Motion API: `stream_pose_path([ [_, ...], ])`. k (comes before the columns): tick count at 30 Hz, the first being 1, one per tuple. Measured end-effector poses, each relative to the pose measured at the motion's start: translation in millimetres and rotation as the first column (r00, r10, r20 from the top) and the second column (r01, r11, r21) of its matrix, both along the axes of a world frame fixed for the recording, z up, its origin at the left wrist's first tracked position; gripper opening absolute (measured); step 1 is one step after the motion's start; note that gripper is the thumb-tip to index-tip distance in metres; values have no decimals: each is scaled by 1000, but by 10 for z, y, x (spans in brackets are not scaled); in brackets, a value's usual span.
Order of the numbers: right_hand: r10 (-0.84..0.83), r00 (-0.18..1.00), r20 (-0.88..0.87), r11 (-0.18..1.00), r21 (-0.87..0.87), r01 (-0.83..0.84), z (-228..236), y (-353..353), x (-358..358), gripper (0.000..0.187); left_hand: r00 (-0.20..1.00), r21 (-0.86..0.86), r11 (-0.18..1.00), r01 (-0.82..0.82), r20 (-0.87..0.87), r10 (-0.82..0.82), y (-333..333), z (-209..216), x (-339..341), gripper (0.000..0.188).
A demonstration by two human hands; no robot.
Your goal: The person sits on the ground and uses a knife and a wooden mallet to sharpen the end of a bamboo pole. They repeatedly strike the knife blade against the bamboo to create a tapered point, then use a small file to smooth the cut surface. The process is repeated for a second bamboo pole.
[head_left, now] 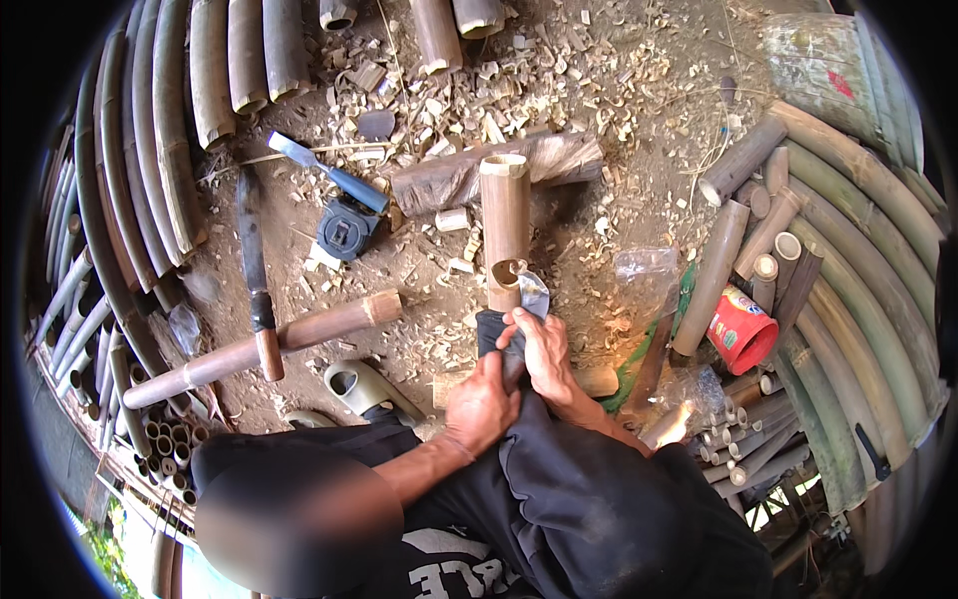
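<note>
A brown bamboo tube points away from me, its far part resting on a rough wooden log. An oval hole is cut in its upper side near my hands. Beside that hole lies the shiny blade of a knife. My left hand is closed around the knife's grip, which the fingers mostly hide. Just ahead, my right hand closes around the base of the blade, fingers near the hole. Dark cloth covers the near end of the tube or lies against it.
A blue-handled chisel, a tape measure and a machete lie to the left, the machete touching a bamboo pole. Wood chips cover the ground. Right stand bamboo pieces and a red container. A sandal sits near my leg.
</note>
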State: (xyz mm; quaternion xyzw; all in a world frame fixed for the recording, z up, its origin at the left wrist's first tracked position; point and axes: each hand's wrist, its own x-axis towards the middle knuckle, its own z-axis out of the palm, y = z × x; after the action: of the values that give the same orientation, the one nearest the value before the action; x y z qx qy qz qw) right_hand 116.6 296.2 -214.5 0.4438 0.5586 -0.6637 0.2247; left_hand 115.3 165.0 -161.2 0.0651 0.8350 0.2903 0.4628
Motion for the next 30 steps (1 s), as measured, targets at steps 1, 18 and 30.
stream_pose_path([
  [1,33,999,26,998,46,-34,-12,20,3,35,999,3,999,-43,-10,43,80,-46,53,46],
  [18,-201,962,186,785,-557,272,65,-61,-93,23,792,-97,811,576,-177,-584,-590,121,-908,20],
  [30,-157,976,151,757,-616,218,-66,1,1,27,716,-249,769,589,-281,-639,-451,57,-774,31],
])
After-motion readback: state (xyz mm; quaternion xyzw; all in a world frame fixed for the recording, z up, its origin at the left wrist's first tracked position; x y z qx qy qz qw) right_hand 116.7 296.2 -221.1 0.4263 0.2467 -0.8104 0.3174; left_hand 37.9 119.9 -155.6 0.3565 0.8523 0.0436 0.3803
